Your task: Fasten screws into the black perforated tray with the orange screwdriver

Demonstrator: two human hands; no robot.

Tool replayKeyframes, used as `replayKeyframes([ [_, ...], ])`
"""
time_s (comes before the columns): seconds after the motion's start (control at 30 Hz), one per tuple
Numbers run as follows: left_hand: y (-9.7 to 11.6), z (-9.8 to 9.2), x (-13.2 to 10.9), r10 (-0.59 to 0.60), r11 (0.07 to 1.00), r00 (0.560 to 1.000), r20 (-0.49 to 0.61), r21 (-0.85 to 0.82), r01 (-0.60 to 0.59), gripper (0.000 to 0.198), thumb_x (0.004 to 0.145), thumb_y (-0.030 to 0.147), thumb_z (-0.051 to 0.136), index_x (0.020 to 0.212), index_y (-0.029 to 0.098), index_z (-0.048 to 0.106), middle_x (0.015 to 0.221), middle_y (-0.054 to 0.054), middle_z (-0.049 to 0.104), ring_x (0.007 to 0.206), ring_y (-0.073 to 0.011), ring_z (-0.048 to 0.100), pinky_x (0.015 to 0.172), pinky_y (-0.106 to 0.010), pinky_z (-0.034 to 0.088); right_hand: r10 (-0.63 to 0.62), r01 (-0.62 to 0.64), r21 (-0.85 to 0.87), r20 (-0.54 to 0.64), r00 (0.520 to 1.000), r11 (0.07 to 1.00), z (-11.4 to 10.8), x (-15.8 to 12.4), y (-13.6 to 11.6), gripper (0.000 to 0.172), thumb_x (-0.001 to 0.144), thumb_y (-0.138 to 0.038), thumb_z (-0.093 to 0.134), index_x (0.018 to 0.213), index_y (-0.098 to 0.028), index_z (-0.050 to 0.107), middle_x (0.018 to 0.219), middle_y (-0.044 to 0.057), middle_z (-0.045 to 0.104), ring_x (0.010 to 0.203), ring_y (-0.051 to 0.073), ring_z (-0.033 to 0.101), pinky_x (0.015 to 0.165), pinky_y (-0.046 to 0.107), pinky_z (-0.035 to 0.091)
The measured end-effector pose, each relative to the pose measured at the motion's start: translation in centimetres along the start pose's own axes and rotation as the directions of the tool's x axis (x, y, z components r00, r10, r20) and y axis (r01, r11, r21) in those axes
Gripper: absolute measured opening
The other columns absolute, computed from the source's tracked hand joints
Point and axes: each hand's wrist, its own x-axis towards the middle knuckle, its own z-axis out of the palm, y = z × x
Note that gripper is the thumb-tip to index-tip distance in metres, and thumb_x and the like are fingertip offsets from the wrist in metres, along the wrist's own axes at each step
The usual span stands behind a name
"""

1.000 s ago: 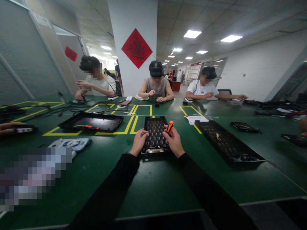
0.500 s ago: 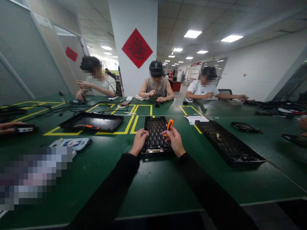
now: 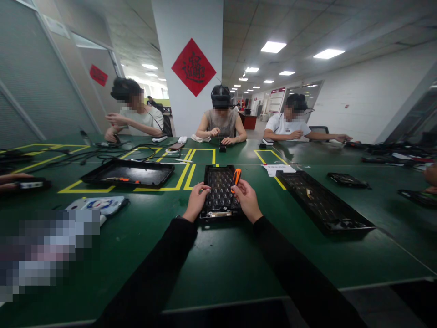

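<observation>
Tabletop of smooth dark green [image 3: 221, 269], marked with straight yellow lines [image 3: 215, 157], spans the whole view, its pale front edge running beneath two black-sleeved forearms [image 3: 150, 269]; a broad strip of its surface lies between that edge and the work. Three seated people in dark headsets [image 3: 221, 123] line the far side. To the right, a long black rectangular tray [image 3: 327, 205] slants toward the front, bounding the sideways room for the right arm. Left and farther back sits a wide, shallow black tray [image 3: 146, 173], well apart from the left hand [image 3: 196, 200], with dark cables [image 3: 85, 155] trailing behind it. Nearer on that side, a pale blue-and-white flat item [image 3: 105, 204] lies beside a pixelated patch. Straight ahead, between both hands, a smaller black rectangular casing [image 3: 221, 191] with a patterned floor rests on the tabletop, short end facing the wearer. White printed paper [image 3: 278, 170] lies by the long tray's far end. The left fingertips meet at the casing's left rim; whether they pinch anything I cannot tell. The right hand [image 3: 248, 200], at the opposite rim, grasps a small orange-and-black handled tool [image 3: 236, 176], its handle pointing up.
</observation>
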Motion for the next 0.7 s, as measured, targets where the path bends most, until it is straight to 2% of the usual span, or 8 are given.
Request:
replayKeyframes([
  [0.17,-0.18,0.05,0.0,0.0,1.0,1.0,0.005,0.002,0.0,0.018,0.075,0.029,0.052,0.081,0.018,0.065,0.117,-0.008,0.055,0.118,-0.0219,0.045,0.104,-0.038,0.028,0.026,-0.027,0.063,0.012,1.0,0.998,0.11,-0.03,-0.16,0.034,0.079,-0.036,0.051,0.108,-0.018,0.051,0.085,0.003,0.061,0.051,0.006,0.045,0.041,0.018,0.032],
  [0.3,-0.06,0.0,-0.08,-0.003,1.0,1.0,0.004,0.006,0.003,0.018,0.075,0.029,0.052,0.081,0.018,0.065,0.117,-0.008,0.055,0.118,-0.0221,0.045,0.104,-0.038,0.028,0.017,-0.018,0.029,0.011,1.0,0.999,0.23,-0.23,-0.57,0.032,0.076,-0.036,0.057,0.102,-0.018,0.053,0.083,0.002,0.059,0.051,0.007,0.045,0.041,0.018,0.033],
  [0.47,0.15,-0.08,-0.2,-0.007,1.0,1.0,0.008,-0.001,0.007,0.018,0.075,0.03,0.052,0.081,0.018,0.065,0.119,-0.008,0.055,0.117,-0.0221,0.045,0.104,-0.039,0.028,0.0,0.001,-0.055,0.023,1.0,0.998,0.11,-0.29,-0.53,0.038,0.072,-0.034,0.063,0.105,-0.017,0.055,0.076,0.001,0.057,0.053,0.008,0.045,0.045,0.02,0.036],
  [0.7,0.29,-0.02,-0.14,-0.002,1.0,1.0,0.002,0.007,0.002,0.018,0.075,0.029,0.052,0.081,0.018,0.066,0.117,-0.008,0.056,0.117,-0.0222,0.045,0.104,-0.039,0.028,0.021,-0.021,-0.006,0.008,1.0,1.0,0.31,-0.32,-0.41,0.043,0.073,-0.033,0.062,0.111,-0.018,0.05,0.085,0.004,0.062,0.059,0.01,0.051,0.048,0.021,0.04],
])
